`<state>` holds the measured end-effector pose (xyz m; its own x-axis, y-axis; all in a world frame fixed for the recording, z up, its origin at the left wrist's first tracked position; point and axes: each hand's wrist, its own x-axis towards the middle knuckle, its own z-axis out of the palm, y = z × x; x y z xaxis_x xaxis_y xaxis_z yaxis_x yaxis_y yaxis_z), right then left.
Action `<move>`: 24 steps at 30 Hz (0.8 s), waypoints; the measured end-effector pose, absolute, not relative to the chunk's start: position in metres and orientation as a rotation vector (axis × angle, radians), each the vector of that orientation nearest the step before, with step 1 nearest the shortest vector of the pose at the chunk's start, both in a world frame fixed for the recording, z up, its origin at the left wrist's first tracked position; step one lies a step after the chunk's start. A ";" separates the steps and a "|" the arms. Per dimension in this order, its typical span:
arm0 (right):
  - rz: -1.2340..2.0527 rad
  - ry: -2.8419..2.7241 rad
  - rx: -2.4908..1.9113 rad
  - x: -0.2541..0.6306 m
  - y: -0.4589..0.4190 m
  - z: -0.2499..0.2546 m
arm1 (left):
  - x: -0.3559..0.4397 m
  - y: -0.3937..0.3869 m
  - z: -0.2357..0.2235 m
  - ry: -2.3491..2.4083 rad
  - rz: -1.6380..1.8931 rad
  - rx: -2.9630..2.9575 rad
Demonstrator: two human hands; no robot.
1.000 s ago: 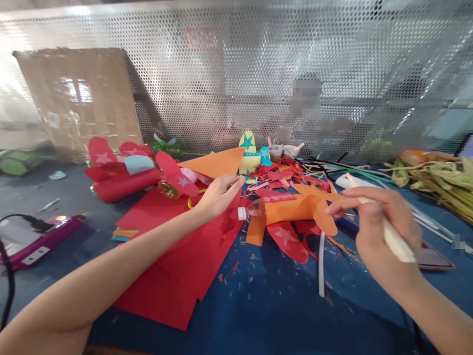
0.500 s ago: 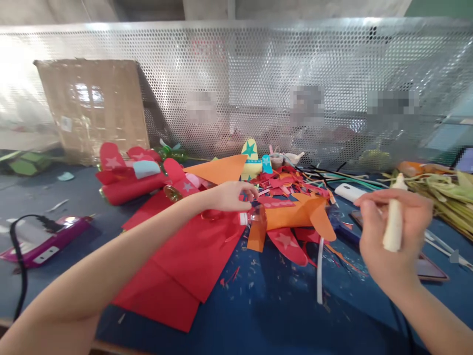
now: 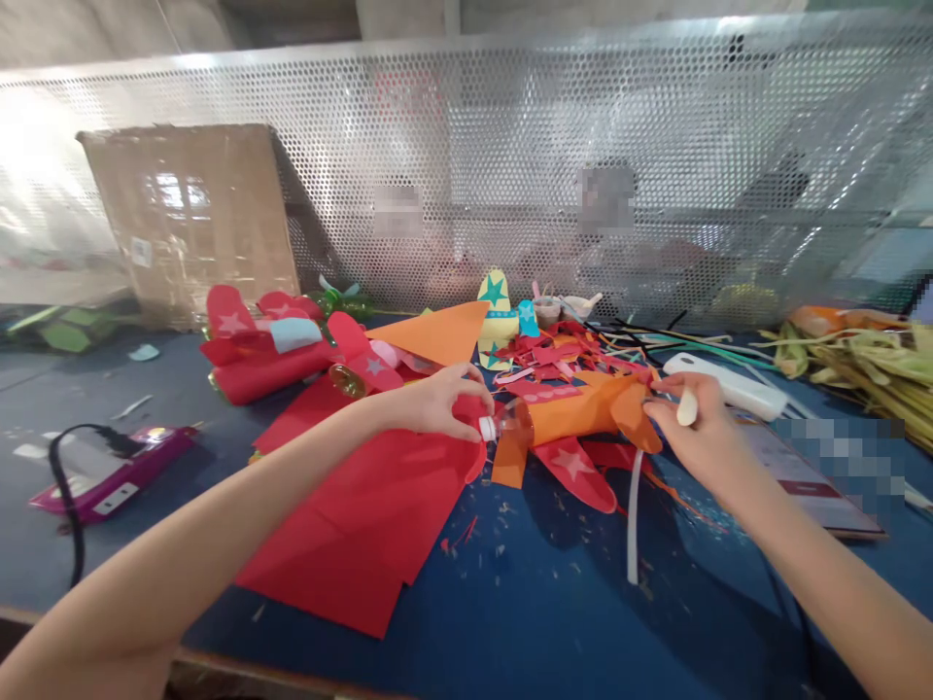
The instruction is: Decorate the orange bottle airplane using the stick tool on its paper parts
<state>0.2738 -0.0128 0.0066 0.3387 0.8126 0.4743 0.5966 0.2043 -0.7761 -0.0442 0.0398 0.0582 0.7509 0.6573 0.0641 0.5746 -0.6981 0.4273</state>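
Note:
An orange paper-covered bottle plane with red star wings lies in the middle of the blue table. My left hand rests with curled fingers on the red paper sheets, fingertips at the bottle's white cap. My right hand is closed round a white stick-shaped tool and touches the plane's orange tail.
A red paper plane and a cardboard box stand at the back left. A purple device with a black cable lies at the left. Paper scraps, green strips and a white strip litter the table. A perforated metal screen backs it.
My right hand has moved forward and left with the white tool to the plane's tail. My left hand has shifted slightly onto the bottle's cap end.

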 end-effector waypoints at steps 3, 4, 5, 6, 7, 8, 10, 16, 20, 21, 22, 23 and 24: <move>0.302 -1.335 -1.584 0.275 -0.011 0.005 | -0.039 0.035 0.061 0.887 0.250 2.601; 0.324 -1.346 -1.581 0.275 -0.011 0.006 | -0.037 0.032 0.062 0.858 0.222 2.609; 0.348 -1.368 -1.557 0.275 -0.011 0.006 | -0.035 0.029 0.063 0.819 0.204 2.615; 0.371 -1.401 -1.520 0.275 -0.012 0.007 | -0.033 0.026 0.064 0.791 0.199 2.613; 0.391 -1.438 -1.478 0.275 -0.012 0.006 | -0.031 0.022 0.066 0.769 0.189 2.608; 0.404 -1.473 -1.437 0.274 -0.012 0.006 | -0.028 0.020 0.068 0.760 0.186 2.604; 0.395 -1.516 -1.396 0.272 -0.014 0.005 | -0.024 0.018 0.071 0.775 0.216 2.585; 0.280 -1.640 -1.394 0.255 -0.027 0.010 | -0.013 0.044 0.070 1.084 0.421 2.762; 0.224 -1.757 -1.284 0.241 -0.037 0.018 | -0.004 0.062 0.065 1.211 0.225 3.055; 0.224 -1.796 -1.273 0.238 -0.039 0.019 | 0.000 0.064 0.064 1.169 0.157 3.128; 0.219 -1.819 -1.250 0.236 -0.041 0.019 | 0.004 0.066 0.063 1.131 0.119 3.166; 0.226 -1.844 -1.234 0.235 -0.042 0.019 | 0.008 0.066 0.062 1.096 0.088 3.196; 0.235 -1.864 -1.220 0.234 -0.042 0.019 | 0.013 0.067 0.062 1.054 0.054 3.228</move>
<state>0.2340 -0.0423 0.0188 -0.1401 0.8166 0.5600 0.6518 0.5018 -0.5686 0.0125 0.0669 0.0618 0.8097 0.5768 0.1080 0.5848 -0.7781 -0.2293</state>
